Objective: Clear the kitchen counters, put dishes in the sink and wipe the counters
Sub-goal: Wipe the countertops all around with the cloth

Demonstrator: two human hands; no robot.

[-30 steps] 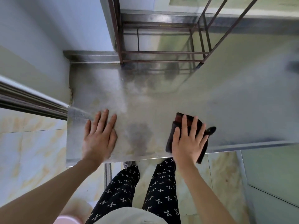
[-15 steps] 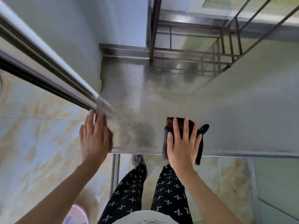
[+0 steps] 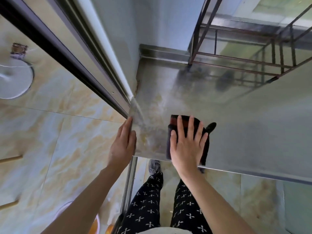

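A stainless steel counter (image 3: 244, 125) fills the middle and right of the head view, with yellowish stains near its front left corner. A folded dark cloth (image 3: 185, 123) with a red stripe lies flat near the counter's front edge. My right hand (image 3: 187, 144) presses down on the cloth with fingers spread. My left hand (image 3: 124, 143) rests against the counter's left edge, fingers straight and together along the rim, holding nothing.
A brown metal rack (image 3: 244, 61) stands at the back of the counter by the wall. A sliding door track (image 3: 81, 53) runs diagonally on the left. A white round fan base (image 3: 13, 80) sits on the marbled floor. My patterned trousers show below the counter.
My left hand slid off the counter top to its left edge. My right hand and cloth shifted slightly left. The view swung leftward, showing more floor.
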